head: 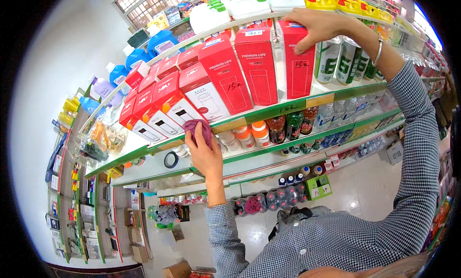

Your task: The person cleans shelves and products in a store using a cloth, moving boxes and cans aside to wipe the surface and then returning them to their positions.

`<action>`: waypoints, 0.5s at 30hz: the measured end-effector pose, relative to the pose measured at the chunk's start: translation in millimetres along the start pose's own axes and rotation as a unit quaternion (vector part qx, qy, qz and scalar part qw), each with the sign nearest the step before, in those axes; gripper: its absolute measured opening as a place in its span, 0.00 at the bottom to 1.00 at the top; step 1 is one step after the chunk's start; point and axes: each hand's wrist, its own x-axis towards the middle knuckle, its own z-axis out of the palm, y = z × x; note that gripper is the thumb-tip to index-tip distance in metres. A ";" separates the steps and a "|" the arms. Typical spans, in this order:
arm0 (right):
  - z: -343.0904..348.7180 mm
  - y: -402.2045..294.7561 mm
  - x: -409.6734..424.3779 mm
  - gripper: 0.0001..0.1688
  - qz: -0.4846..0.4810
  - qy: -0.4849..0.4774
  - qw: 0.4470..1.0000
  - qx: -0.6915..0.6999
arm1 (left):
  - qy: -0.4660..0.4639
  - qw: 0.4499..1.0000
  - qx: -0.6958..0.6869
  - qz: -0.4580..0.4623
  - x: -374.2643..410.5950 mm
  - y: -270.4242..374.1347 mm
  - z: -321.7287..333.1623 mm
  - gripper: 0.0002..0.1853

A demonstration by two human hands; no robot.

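Observation:
My left hand (206,153) holds a bunched purple cloth (200,131) against the green front edge of the top shelf, beside the lower corner of a red and white cup box (207,98). With its thumb on the front and its fingers over the top, my right hand (318,27) grips a tall red box (298,76) that bears handwriting. That box is upright on the shelf, a narrow gap away from another tall red box (256,72) on its left. A third tall red box (227,76) leans into the row of smaller boxes further left.
Green and white cans (327,62) stand right of the gripped box. Behind the row are white jugs (209,17) and blue detergent bottles (164,40). Drink bottles (277,128) and a tape roll (171,159) occupy the shelf below. Wrapped bottle packs (286,198) lie on the floor.

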 end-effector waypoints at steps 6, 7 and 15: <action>-0.1 -15.4 9.6 0.59 -0.044 0.061 0.997 0.015 | 0.007 1.000 0.016 0.007 1.2 -2.7 0.3 0.29; 3.9 -19.7 13.6 0.59 -0.053 0.087 0.995 0.024 | 0.005 1.000 0.017 0.005 1.2 -3.2 -1.1 0.29; 6.3 -67.8 49.5 0.52 -0.069 -0.036 0.994 0.079 | 0.006 1.000 0.011 0.006 0.8 -1.0 0.3 0.28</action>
